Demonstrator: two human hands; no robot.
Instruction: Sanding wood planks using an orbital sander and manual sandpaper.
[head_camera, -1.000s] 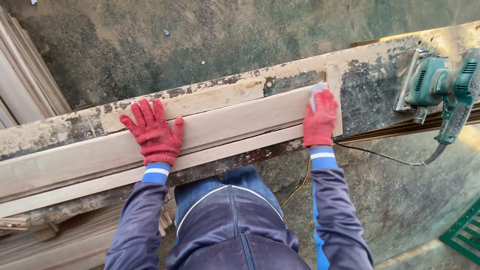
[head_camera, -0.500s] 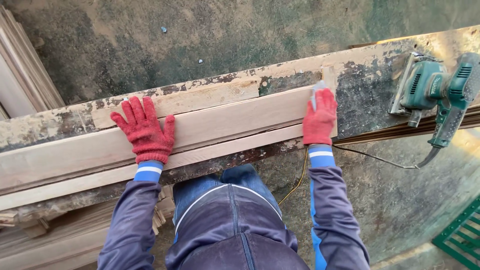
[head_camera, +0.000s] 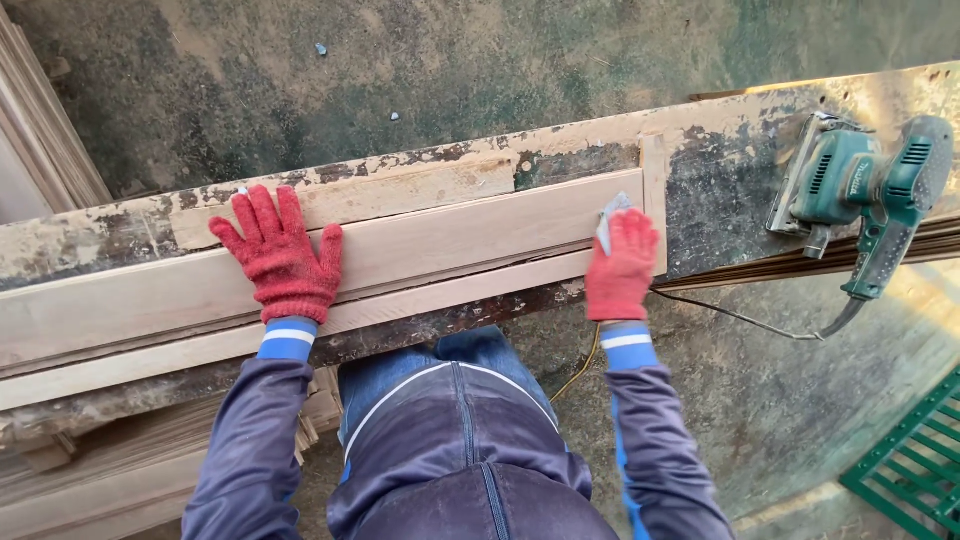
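The left hand (head_camera: 278, 255) in a red glove lies flat and wide on the long board (head_camera: 440, 240) on the desk (head_camera: 730, 170). The right hand (head_camera: 622, 265) has its grip shut on a small grey pad (head_camera: 607, 215) at the board's end. A green sander (head_camera: 850, 190) sits just past that grip.

A long, pale wooden plank (head_camera: 440, 240) was laid flat along a paint-stained workbench. A small grey sandpaper piece (head_camera: 606, 218) was pressed against its right end.
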